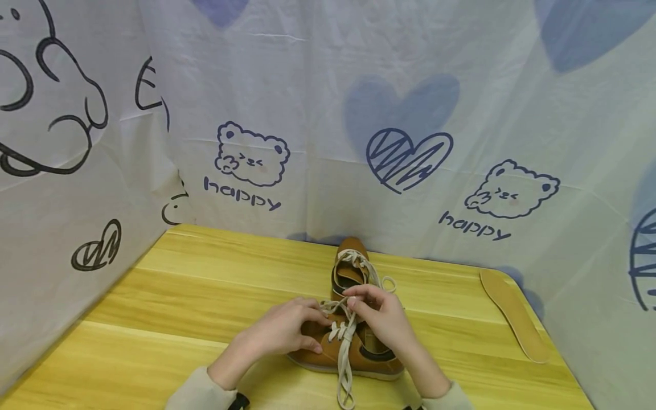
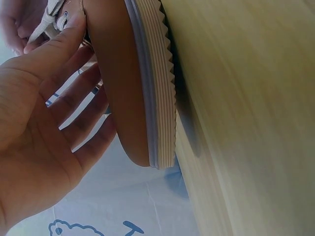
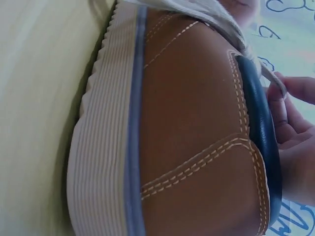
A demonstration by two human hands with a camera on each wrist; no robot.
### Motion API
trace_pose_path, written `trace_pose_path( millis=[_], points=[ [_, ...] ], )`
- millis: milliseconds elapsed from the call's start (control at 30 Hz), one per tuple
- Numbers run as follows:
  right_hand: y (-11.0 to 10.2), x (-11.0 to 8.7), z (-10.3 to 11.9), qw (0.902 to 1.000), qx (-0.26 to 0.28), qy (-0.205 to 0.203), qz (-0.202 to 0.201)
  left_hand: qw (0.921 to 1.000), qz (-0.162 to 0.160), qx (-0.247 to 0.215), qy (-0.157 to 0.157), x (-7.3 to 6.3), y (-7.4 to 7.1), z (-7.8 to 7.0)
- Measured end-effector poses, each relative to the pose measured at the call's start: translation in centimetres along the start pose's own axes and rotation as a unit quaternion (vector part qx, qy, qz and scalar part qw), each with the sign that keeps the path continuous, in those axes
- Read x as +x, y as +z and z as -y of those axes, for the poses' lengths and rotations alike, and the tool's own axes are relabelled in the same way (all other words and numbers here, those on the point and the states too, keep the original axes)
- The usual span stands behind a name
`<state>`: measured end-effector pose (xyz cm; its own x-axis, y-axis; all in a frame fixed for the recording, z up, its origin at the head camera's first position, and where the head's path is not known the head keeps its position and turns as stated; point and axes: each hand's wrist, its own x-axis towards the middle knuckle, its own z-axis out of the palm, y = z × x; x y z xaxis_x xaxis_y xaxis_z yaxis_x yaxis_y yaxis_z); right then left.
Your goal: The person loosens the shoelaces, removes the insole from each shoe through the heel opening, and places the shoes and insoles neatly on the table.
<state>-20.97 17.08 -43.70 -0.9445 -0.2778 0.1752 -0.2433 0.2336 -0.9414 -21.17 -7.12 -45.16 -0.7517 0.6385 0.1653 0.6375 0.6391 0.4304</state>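
Observation:
A brown shoe (image 1: 318,356) with a pale ridged sole lies sideways on the table, toe to the left. My left hand (image 1: 287,327) holds it near the toe; in the left wrist view the thumb rests by the eyelets and the fingers reach over the far side. Above the shoe's opening my right hand (image 1: 381,319) pinches a cream shoelace (image 3: 275,82) between thumb and fingertips, drawn up from the eyelets. More lace hangs in loops down the near side of the shoe. The dark padded collar (image 3: 261,132) shows in the right wrist view.
A second brown shoe (image 1: 352,246) with loose cream laces stands just behind, toe toward the back. One tan insole (image 1: 512,316) lies at the table's right edge. White printed cloth (image 1: 328,171) hangs around the back and sides of the wooden table (image 1: 169,307).

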Motion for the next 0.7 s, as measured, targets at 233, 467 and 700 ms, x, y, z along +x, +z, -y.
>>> trace_pose_path(
  millis=[233,467,700],
  points=[
    [-0.13,0.08,0.41,0.9973,0.056,-0.005,-0.047,1.0000,0.000,0.004,-0.002,0.00,-0.01,-0.02],
    [-0.19,0.03,0.61,0.9939,0.060,-0.040,-0.083,1.0000,-0.002,0.004,0.004,0.06,0.07,0.12],
    [-0.50,0.08,0.21,0.9976,0.029,-0.054,0.032,1.0000,-0.002,0.003,0.000,0.06,0.04,0.06]
  ],
)
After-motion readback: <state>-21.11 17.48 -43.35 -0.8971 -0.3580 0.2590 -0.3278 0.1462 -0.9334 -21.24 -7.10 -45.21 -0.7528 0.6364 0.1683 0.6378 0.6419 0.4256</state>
